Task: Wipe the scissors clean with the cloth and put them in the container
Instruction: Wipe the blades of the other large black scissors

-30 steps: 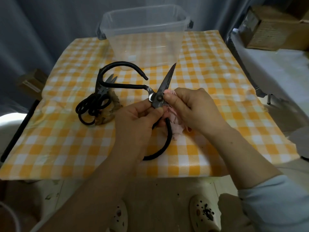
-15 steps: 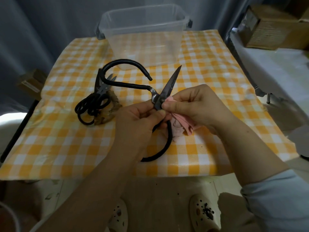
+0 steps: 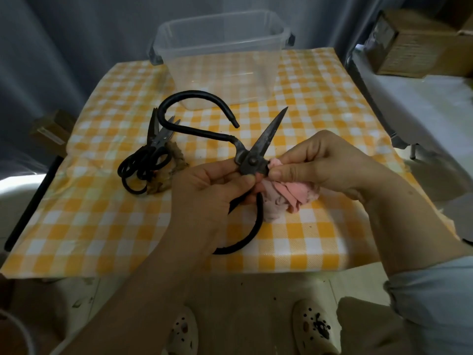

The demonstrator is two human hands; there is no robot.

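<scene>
Two hands hold one big pair of black scissors (image 3: 252,163) up over the table (image 3: 102,226) with the yellow and white squares. The left hand (image 3: 210,190) pinches the scissors at the round pin in the middle. The right hand (image 3: 325,162) pinches a pink cloth (image 3: 294,193) and presses it on the metal just beside that pin, at 3 o'clock from it. The rest of the cloth hangs down under the right hand.

The scissors are wide open. One sharp blade (image 3: 271,131) points up toward 1 o'clock. One big handle (image 3: 194,94) loops away toward 10 o'clock. The other handle curves down toward 6 o'clock, under the left hand. I cannot see the second blade; the hands and the cloth hide it.

The clear container (image 3: 222,80) sits at 12 o'clock, at the far side of the table, well apart from the scissors. I see nothing in it, so I think the wiping is the job right now.

Some small scissors (image 3: 153,149) lie in a heap on a brown rag (image 3: 176,162) at 9 o'clock.

Things could go wrong here. The fingers are very close to the pin, so if the blades swing shut they could nip a finger or trap the cloth. The left hand has only a small pinch on a big tool, so a hard rub could make it slip and fall. The hidden blade could also poke the right hand through the cloth.
</scene>
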